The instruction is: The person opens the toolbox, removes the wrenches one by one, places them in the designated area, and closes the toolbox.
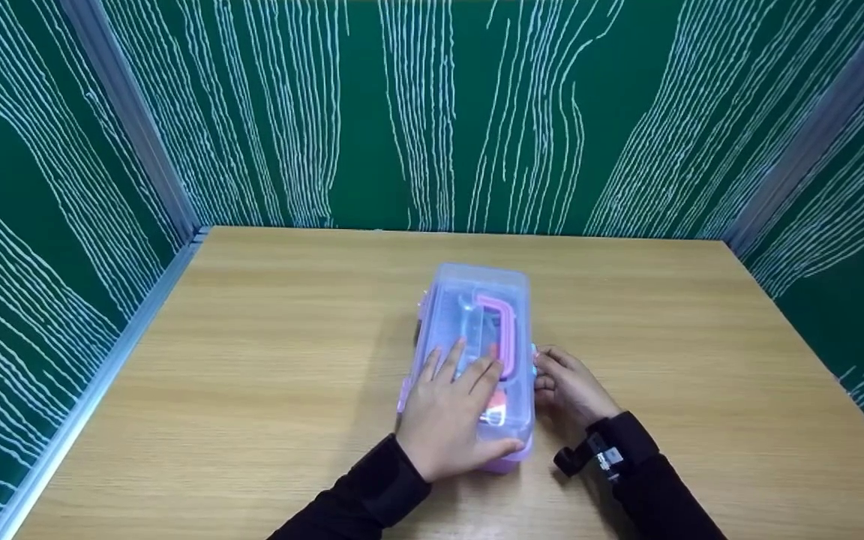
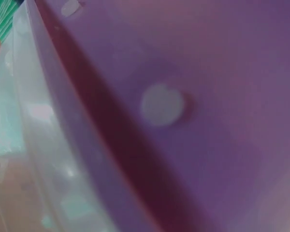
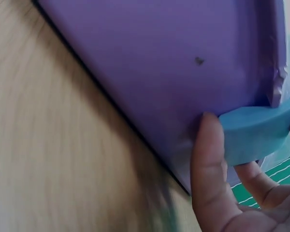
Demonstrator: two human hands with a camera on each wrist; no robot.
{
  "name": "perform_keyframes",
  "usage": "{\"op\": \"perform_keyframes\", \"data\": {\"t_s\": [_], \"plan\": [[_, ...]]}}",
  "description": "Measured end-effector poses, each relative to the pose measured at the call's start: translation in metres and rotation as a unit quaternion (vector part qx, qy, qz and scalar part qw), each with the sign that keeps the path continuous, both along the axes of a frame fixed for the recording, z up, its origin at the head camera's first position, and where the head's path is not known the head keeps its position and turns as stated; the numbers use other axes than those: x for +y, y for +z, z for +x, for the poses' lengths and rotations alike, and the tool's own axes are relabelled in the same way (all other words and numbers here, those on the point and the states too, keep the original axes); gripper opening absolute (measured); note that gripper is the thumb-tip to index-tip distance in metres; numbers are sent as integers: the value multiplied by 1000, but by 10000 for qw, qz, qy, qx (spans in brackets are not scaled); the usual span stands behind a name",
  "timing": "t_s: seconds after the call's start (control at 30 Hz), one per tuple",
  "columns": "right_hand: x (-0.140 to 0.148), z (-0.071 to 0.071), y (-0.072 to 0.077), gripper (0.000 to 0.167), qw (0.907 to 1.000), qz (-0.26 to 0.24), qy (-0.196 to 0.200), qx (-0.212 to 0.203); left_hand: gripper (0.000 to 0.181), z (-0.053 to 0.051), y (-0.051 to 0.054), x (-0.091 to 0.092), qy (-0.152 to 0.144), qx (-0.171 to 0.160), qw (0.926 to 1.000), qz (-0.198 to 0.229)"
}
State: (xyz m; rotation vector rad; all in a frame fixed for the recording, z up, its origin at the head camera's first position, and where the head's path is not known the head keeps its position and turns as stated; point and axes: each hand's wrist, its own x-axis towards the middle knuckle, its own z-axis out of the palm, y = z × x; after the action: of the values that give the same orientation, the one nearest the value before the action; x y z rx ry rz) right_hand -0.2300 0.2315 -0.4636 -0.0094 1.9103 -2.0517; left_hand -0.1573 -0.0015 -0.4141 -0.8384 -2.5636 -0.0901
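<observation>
Box: we see one plastic storage case point(image 1: 439, 322) with translucent lid point(image 1: 477, 276) and purple base point(image 3: 183, 58); it stands about the middle of the tabletop point(image 1: 274, 337), its long side pointing away from us.
Carry handle: this pink-purple handle point(image 1: 508, 337) lies folded down on the lid, and neither of our hands grips it.
Left hand: our left hand point(image 1: 451, 420) rests flat on the near part of the lid, fingers apart and nearly straight, clamped on nothing; we judge that it steadies the case.
Right hand: our right hand point(image 1: 571, 382) is at the right side of the case, with thumb and fingers clamped on the blue latch point(image 3: 256, 133).
Latch: it sits at the seam of base and lid; whether it is hooked or free, we cannot tell.
Step in hand: in our judgement we are working the fastening, while the lid lies down on the base.
Next move: it seems to call for firm turning of the latch by the right fingers, with even pressure from the left palm, so that the case does not slide.
</observation>
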Motion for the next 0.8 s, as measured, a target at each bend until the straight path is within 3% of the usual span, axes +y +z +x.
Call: {"op": "perform_keyframes", "data": {"t_s": [0.2, 0.43, 0.57, 0.8], "plan": [[0, 0, -2, 7, 9998, -187, -21, 47, 98, 0, 0, 0, 25, -86, 10000, -14], [0, -2, -3, 6, 9999, -155, -29, 68, 98, 1, 0, 1, 52, -171, 9998, 25], [1, -2, -1, 6, 9983, 290, -333, 375, 98, 1, -1, 1, 40, -36, 10000, 26], [1, 0, 3, 21, 9851, 1346, -572, 900, 97, 0, -2, 0, 28, 123, 9999, 14]]}}
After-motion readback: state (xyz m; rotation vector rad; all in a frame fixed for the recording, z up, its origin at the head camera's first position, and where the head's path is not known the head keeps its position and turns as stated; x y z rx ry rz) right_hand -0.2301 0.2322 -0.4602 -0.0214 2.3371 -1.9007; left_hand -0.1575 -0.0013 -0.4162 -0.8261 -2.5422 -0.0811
